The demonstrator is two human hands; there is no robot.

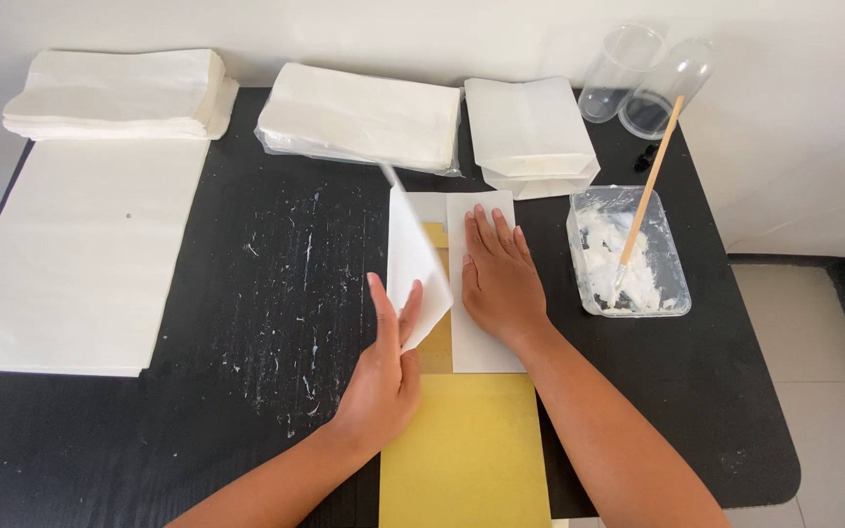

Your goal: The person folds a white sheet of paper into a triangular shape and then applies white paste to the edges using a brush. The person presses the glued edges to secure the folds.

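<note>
head view: the left hand (384, 364) pinches the raised left flap (415, 269) of a white paper sheet (481, 342) between thumb and fingers, lifting it off a yellow board (466, 455) on the black table (276, 293). the right hand (497, 276) lies flat, fingers together, pressing the sheet's right half down. just right stands a clear tub of white paste (628, 256) holding a wooden-handled brush (649, 186). stacks of white paper bags (364, 117) line the table's far edge.
</note>
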